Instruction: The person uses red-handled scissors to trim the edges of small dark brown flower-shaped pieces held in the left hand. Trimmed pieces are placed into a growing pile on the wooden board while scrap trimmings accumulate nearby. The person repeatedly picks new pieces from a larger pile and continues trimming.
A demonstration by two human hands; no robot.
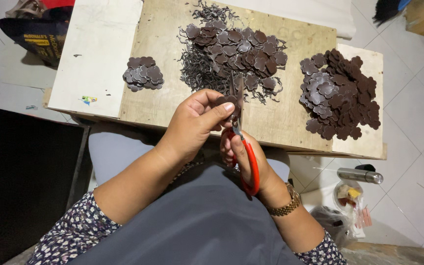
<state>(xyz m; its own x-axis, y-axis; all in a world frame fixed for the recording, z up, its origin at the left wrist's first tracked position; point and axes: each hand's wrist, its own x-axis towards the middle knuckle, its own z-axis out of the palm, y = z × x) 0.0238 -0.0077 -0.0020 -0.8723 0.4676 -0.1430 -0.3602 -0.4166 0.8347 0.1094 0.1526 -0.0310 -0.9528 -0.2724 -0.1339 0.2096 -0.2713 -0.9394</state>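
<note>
Red-handled scissors (244,147) against brown flower-shaped piece (226,100)

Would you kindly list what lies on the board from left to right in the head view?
White sheet → small pile of brown flower-shaped pieces → middle heap of pieces and trimmings → large pile of pieces.

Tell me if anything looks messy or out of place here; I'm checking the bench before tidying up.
Mostly orderly: brown flower-shaped pieces sit in a small pile and a large pile. The middle pile lies tangled in thin curly offcuts. The right board overhangs the table edge. The left hand holds a piece; the right hand holds red-handled scissors.
</note>
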